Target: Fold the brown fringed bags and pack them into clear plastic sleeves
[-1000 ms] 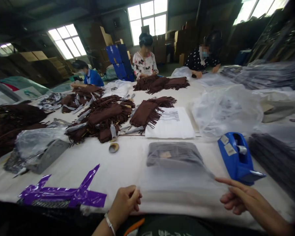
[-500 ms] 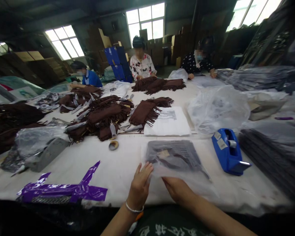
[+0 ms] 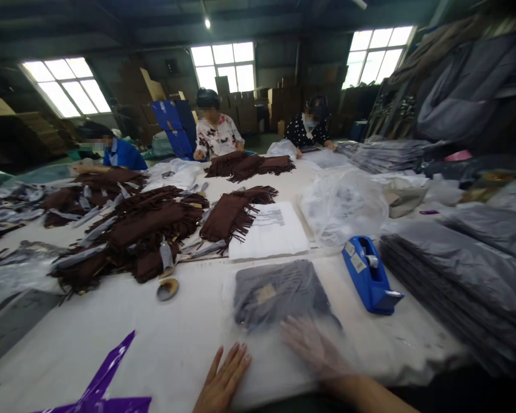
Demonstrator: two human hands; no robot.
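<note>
A clear plastic bag (image 3: 258, 355) with a folded dark grey garment (image 3: 279, 289) inside lies in front of me. A small tan label (image 3: 265, 294) shows on the garment. My left hand (image 3: 226, 376) rests flat at the bag's lower left edge, fingers stretched out and holding nothing. My right hand (image 3: 312, 347) reaches flat over the near part of the bag, toward the garment's lower edge. It looks pale and hazy, apparently beneath the clear film, and its fingers are extended.
A blue tape dispenser (image 3: 370, 275) stands right of the bag, beside stacked dark bagged goods (image 3: 447, 287). Printed paper (image 3: 270, 232) and brown fringed pieces (image 3: 155, 229) lie beyond. Purple tape (image 3: 107, 373) is at lower left, a tape roll (image 3: 167, 289) above it. Several people work across the table.
My right hand has moved from the bag's near opening to lie flat, seemingly under the film. My left hand now lies lower on the table. The camera view has turned right.
</note>
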